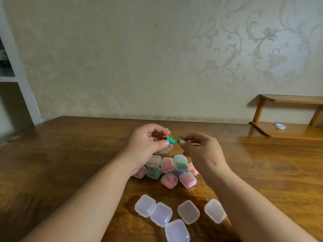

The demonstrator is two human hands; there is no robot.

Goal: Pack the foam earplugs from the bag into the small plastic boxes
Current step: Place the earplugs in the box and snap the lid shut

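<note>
Green earplugs (171, 140) are pinched by the fingers of the left hand (146, 144) and right hand (201, 152). Many filled boxes (167, 165) are heaped mid-bench (70, 154); five empty boxes (188, 212) are left.

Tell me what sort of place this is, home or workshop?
Probably a room in a home: floral wallpaper, a wooden table against it, and a small wooden shelf at the right. The left hand pinches a green earplug, the right hand a second earplug.
</note>
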